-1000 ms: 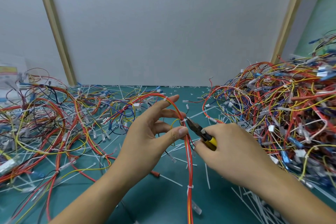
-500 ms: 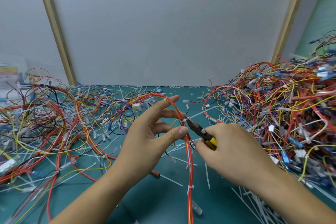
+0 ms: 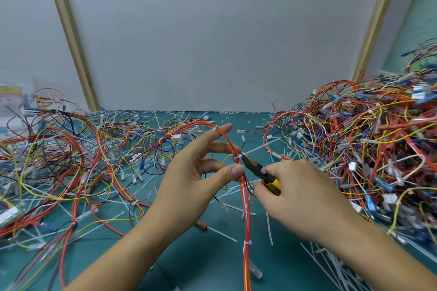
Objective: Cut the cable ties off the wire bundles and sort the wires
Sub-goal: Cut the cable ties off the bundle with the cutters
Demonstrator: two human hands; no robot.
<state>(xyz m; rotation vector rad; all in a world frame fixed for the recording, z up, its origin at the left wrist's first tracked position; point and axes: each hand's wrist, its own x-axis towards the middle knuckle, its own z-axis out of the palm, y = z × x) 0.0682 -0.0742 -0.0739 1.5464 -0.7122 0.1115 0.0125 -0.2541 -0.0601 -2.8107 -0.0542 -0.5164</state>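
Head view.
- Left hand (image 3: 189,179): thumb and fingers pinch the red-and-yellow wire bundle (image 3: 246,208), which hangs between the hands.
- Right hand (image 3: 300,198): grips the yellow-handled cutters (image 3: 257,169), tips at the white cable tie (image 3: 236,157) above the left thumb.
- Wire pile (image 3: 366,149): beyond the right hand.

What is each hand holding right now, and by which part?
The left hand pinches the wire bundle just below a cable tie. The right hand holds the cutters by the yellow grip, tips at that tie.
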